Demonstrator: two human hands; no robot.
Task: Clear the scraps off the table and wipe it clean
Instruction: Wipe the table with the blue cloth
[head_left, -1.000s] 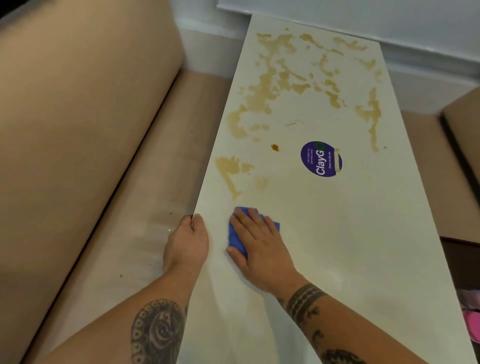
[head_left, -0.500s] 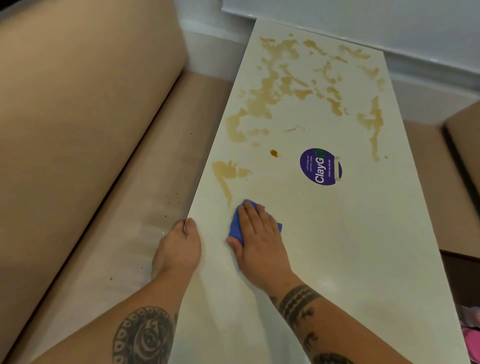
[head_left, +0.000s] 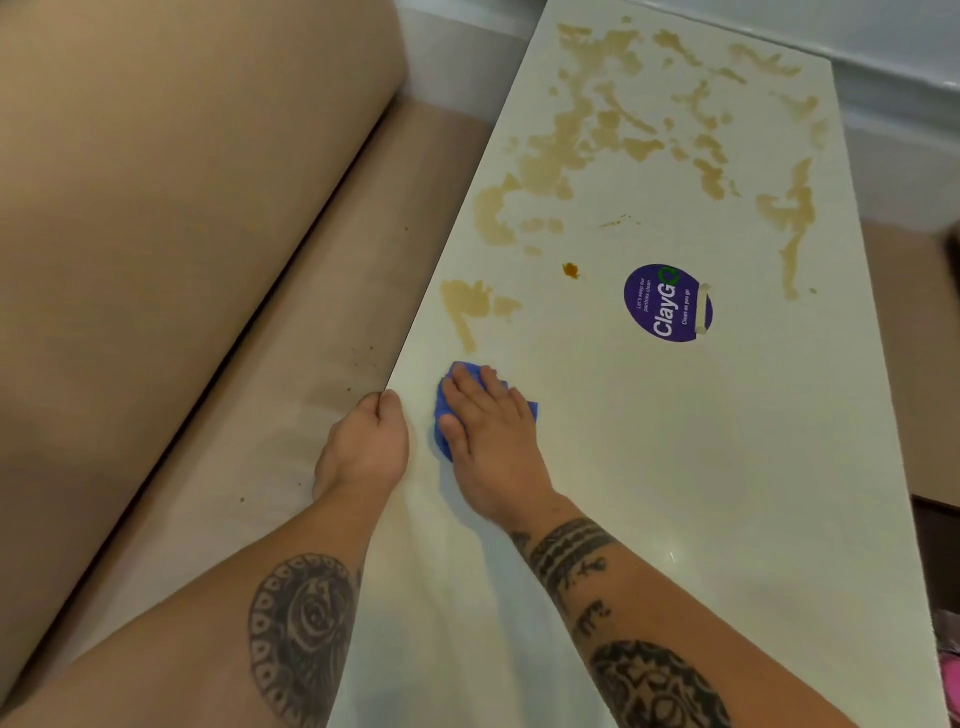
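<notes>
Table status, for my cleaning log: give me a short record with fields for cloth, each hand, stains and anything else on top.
cloth: blue, flat on the table, near its left edge
right hand: pressed flat on the cloth, fingers straight
left hand: at the table's left edge, fingers curled at it
stains: tan smears over the far half; nearest smear just beyond the cloth; small dark orange spot
sticker: round purple one mid-table
near half: looks wiped, no stains visible
</notes>
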